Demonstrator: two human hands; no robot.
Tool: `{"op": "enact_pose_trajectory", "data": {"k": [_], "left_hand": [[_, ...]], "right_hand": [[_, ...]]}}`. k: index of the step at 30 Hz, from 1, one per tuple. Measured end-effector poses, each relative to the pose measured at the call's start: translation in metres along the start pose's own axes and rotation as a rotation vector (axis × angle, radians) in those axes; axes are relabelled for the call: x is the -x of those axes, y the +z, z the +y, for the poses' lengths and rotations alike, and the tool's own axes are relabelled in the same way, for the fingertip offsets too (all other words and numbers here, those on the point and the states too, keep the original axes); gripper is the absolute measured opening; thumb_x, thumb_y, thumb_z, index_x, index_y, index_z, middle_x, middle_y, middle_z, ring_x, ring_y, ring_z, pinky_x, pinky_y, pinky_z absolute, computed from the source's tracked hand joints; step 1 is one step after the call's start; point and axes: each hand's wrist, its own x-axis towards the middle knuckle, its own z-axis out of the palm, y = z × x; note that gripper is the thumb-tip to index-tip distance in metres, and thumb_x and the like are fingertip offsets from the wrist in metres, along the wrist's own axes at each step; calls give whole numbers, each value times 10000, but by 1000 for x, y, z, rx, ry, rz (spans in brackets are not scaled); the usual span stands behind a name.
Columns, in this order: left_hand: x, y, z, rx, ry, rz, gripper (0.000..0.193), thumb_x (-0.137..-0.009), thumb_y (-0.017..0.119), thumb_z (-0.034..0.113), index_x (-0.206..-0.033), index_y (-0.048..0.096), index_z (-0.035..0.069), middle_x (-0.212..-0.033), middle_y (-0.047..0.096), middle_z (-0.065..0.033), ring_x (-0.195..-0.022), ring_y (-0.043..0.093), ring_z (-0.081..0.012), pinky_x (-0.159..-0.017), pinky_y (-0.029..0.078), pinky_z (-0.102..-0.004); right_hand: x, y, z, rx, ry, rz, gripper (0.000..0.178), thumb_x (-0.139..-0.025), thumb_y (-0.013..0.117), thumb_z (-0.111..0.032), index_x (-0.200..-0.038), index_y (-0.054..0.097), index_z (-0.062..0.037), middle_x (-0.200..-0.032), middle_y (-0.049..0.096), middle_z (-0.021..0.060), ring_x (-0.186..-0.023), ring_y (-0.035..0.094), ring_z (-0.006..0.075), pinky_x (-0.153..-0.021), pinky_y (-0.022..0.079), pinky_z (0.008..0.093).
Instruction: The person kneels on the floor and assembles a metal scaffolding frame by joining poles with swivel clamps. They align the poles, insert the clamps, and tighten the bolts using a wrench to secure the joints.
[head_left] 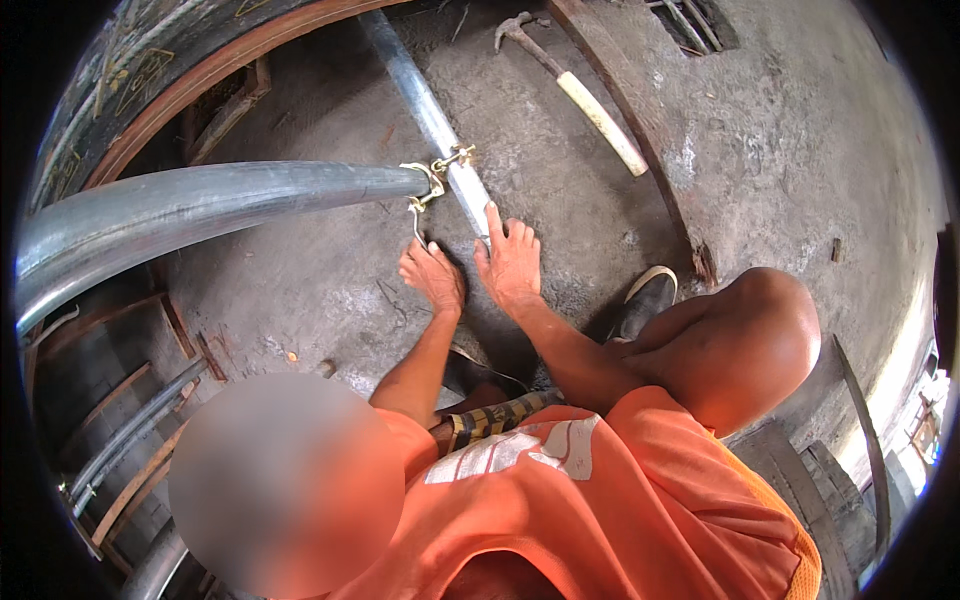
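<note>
Two steel pipes meet at one brass-coloured clamp point(437, 184), mid-view above the floor point(330, 270). I judge it hard, stiff and compact, heavy for its size, with edges that could pinch; its outer body looks the better hold, clear of the bolts. The near pipe point(200, 205) runs in from the left and ends at the clamp; the far pipe point(425, 105) passes through the other side, slanting down to the right hand. Both look smooth and rigid, likely long enough to be awkward and apt to slip in a dry palm, so I would grip them with a full wrap.

At the clamp's lower side hangs a thin metal piece point(416, 222); I cannot tell if it is a tool or part of the clamp. My left hand point(435, 278) is curled narrow around its lower end. My right hand point(514, 262) is spread over the far pipe's end, forefinger along the metal, not closed round it.

Farther out, a hammer point(600, 120) lies beside a board point(640, 130), well apart from both hands. A dark shoe point(650, 297) stands near the right forearm.
</note>
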Motion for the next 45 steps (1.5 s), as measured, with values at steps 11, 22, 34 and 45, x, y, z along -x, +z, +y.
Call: {"op": "enact_pose_trajectory", "data": {"k": [11, 22, 34, 45], "left_hand": [[-27, -18, -36, -65, -14, 69, 243, -1018, 494, 200, -1009, 540, -38, -1169, 563, -268, -1066, 552, -452, -842, 428, -563], [-111, -138, -8, 19, -51, -887, 353, -1032, 406, 300, -1046, 574, -10, -694, 686, -159, -543, 615, -245, -537, 489, -423], [-171, -146, 37, -26, -140, -1343, 303, -1006, 441, 198, -1191, 549, -15, -728, 670, -96, -462, 434, -114, -447, 363, -311], [-219, -155, 58, 258, -436, -1549, 220, -1047, 505, 151, -1098, 611, -34, -680, 589, 7, -410, 445, 7, -392, 354, -202]], "right_hand": [[1, -4, 1, -30, 4, -5, 708, -954, 652, -295, -1561, 325, -137, -1203, 514, 177, -1090, 512, 346, -947, 430, 479], [-1, -3, 3, -52, 13, -18, 698, -962, 647, -311, -1563, 328, -158, -1206, 512, 172, -1099, 509, 341, -950, 432, 477], [1, 0, 7, -43, -21, -14, 707, -972, 637, -329, -1569, 299, -158, -1180, 507, 152, -1070, 515, 318, -921, 445, 461], [3, -2, 6, -45, -42, 0, 715, -964, 643, -300, -1568, 297, -136, -1166, 507, 163, -1057, 517, 327, -913, 442, 468]]}}
